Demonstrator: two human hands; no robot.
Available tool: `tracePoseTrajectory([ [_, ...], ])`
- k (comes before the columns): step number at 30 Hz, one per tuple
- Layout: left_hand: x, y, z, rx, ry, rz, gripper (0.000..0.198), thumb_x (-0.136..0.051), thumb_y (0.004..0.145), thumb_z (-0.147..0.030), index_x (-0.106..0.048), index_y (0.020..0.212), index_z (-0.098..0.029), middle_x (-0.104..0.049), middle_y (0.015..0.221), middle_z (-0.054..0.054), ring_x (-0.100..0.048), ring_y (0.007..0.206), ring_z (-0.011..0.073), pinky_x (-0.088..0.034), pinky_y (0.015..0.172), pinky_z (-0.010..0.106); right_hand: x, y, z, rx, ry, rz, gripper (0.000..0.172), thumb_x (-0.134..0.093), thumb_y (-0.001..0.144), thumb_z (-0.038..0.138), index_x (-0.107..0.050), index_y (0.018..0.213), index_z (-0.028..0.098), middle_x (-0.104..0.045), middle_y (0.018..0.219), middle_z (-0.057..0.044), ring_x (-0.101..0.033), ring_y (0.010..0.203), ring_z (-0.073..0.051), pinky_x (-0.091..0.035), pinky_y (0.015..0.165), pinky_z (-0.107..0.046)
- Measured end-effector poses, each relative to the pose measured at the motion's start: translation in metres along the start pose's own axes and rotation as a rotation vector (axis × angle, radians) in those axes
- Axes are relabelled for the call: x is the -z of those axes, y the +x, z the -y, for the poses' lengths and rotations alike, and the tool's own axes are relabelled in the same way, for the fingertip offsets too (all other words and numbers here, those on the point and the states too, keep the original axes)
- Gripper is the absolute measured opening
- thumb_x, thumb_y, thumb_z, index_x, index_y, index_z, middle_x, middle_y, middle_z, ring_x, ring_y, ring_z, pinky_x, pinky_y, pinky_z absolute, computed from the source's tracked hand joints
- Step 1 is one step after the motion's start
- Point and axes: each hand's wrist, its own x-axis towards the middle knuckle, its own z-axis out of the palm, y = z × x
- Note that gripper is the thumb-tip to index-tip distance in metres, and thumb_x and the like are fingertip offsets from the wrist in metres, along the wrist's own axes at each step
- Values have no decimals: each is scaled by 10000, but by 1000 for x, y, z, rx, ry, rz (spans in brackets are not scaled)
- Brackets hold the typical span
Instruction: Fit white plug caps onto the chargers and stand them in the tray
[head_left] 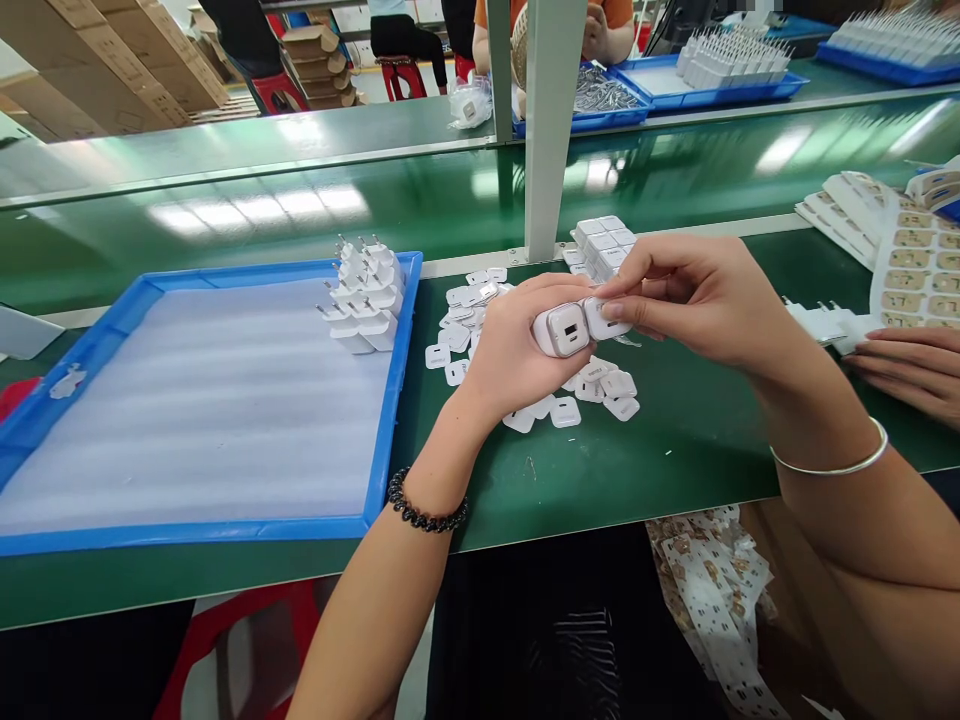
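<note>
My left hand is wrapped around a white charger, whose end face with a dark port is turned towards me. Right beside that face, the thumb and fingers of my right hand pinch a white end cover. Whether a second charger sits behind this cover is hidden. Loose white covers with small slots lie scattered on the green table under and around my hands. Behind them stands a block of white chargers in rows.
To the left, a blue tray lined with white holds several plug chargers, pins up. At right, another person's hand rests near more plugs and sticker sheets. A pale post rises behind the table.
</note>
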Motion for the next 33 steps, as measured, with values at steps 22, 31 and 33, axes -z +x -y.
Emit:
tracePoseTrajectory([
  [22,-5,-3,4,50,-112,-43,295,-830,731,-185,-772,1019,-209,-785,1129,69,-734,1023,238,-576,918,393,-8,-1,3,114,-73,-88,129,-750,843,196,-690,736,234,-533,634,16,-395,558,-120,-290,500,-317],
  [31,-7,-3,7,62,-128,-54,290,-840,729,-195,-770,1011,-207,-781,1143,72,-735,1035,241,-578,920,398,-4,0,0,48,-101,-44,93,-811,813,232,-733,859,252,-496,597,32,-380,537,-122,-288,508,-316],
  [33,-7,-3,6,60,-116,-66,287,-842,745,-227,-769,1023,-216,-779,1154,70,-732,1045,242,-579,926,406,-3,0,1,34,-79,-18,131,-811,822,247,-737,929,255,-434,556,56,-343,506,-111,-270,499,-310],
])
